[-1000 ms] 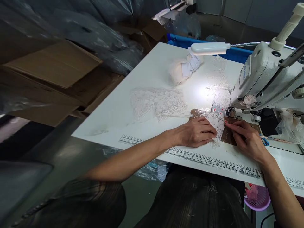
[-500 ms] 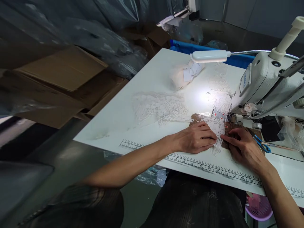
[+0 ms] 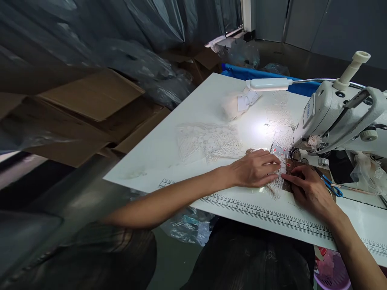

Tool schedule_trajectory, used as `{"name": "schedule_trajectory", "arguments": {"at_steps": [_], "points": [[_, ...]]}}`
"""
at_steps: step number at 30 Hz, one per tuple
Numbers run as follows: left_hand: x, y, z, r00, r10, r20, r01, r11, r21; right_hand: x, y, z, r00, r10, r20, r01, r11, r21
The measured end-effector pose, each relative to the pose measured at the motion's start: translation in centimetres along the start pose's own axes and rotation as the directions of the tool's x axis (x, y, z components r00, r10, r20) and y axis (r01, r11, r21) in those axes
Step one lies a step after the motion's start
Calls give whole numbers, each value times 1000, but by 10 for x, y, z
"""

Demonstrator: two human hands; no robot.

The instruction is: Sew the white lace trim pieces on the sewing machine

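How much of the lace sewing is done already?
Maybe some: loose lace lies behind the needle of the sewing machine, and a lace pile lies aside. In hand: the left hand and right hand press one lace piece flat at the needle. Possibly left: the pale bundle at the back.

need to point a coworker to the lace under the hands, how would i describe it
Find the white sewing machine at the right of the table, then look just in front of its needle. The small white lace piece lies there, held down by the left hand and the right hand. The larger lace to its left lies loose, untouched.
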State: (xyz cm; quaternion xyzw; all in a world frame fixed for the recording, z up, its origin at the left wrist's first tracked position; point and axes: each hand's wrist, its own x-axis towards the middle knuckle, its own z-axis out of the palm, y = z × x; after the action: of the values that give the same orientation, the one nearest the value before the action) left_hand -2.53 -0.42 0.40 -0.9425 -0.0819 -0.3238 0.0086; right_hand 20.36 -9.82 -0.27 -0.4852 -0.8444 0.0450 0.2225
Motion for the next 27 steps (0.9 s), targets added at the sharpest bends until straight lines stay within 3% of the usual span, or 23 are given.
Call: {"name": "schedule_trajectory", "arguments": {"at_steps": [5, 9, 17, 20, 27], "points": [[17, -12, 14, 969, 120, 215, -165, 964, 207, 0, 0, 0, 1000, -9, 5, 9, 1000, -6], [17, -10, 18, 933, 78, 353, -187, 939, 289, -1, -1, 3, 1000, -18, -13, 18, 1000, -22], [27, -7, 11, 906, -40, 422, -122, 929, 350, 1, 3, 6, 998, -6, -58, 3, 999, -54], [34, -16, 14, 888, -51, 457, -107, 944, 313, 2, 7, 8, 996, 35, -87, -39, 998, -48], [28, -23, 12, 899, -86, 430, -3, 979, 202, 2, 3, 10, 993, 87, -75, -93, 993, -67]]}}
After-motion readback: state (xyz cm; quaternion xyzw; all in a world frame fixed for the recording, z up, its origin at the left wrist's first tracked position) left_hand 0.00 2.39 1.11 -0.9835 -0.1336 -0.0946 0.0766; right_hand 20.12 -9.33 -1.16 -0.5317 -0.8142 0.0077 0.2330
